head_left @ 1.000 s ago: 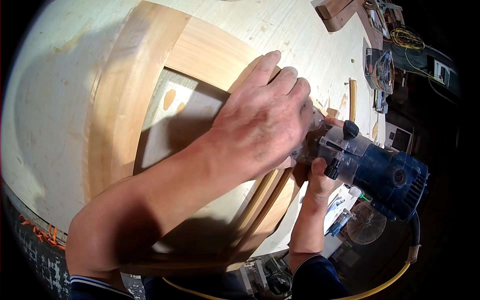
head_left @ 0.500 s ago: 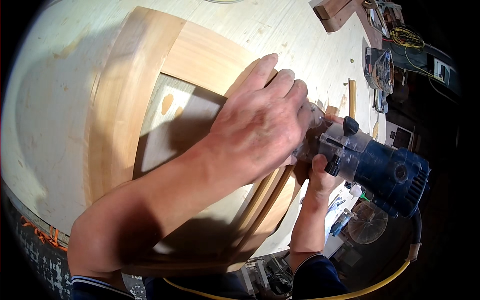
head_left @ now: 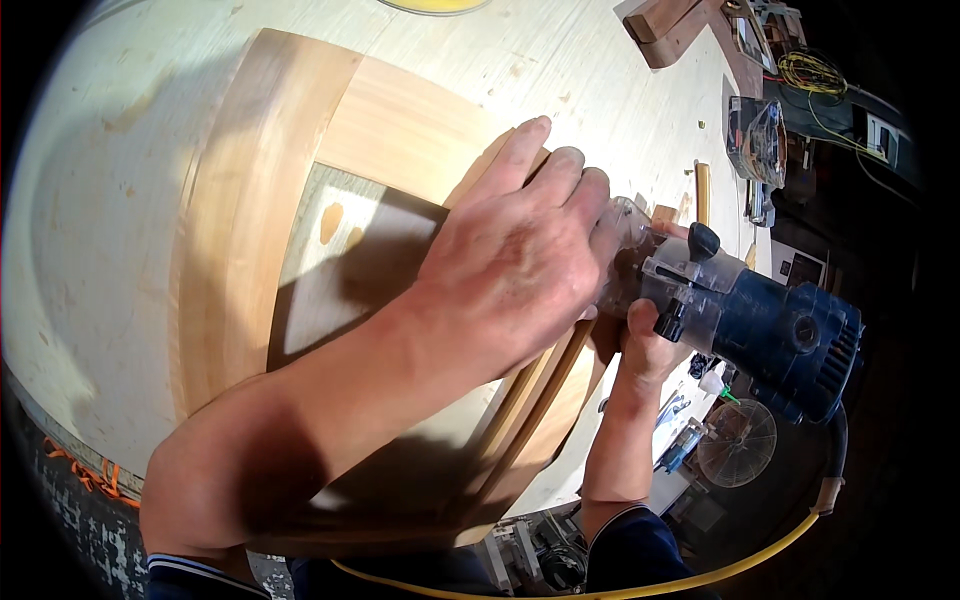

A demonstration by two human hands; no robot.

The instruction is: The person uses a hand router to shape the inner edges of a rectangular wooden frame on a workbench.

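A dark blue trim router (head_left: 785, 335) with a clear plastic base (head_left: 625, 250) lies on its side against the right part of a pale wooden frame (head_left: 265, 150). My right hand (head_left: 648, 340) is wrapped round the router near its base, thumb on the near side, with most fingers hidden behind it. Reaching across the frame, my left hand (head_left: 515, 245) has its fingers curled over the wood beside the clear base. Its thumb is mostly hidden. The bit and the point where it meets the wood are out of sight.
The frame rests on a pale plywood table (head_left: 100, 250). A yellow power cord (head_left: 740, 575) loops from the router along the lower edge. Brown wood blocks (head_left: 655, 35) lie at the far right, near a narrow wooden strip (head_left: 703, 195). A round wire-guarded fan (head_left: 738, 443) stands below the table's right side.
The router and my right hand have shifted slightly right against the frame. My left hand keeps its hold. More of a yellow round object shows at the top edge.
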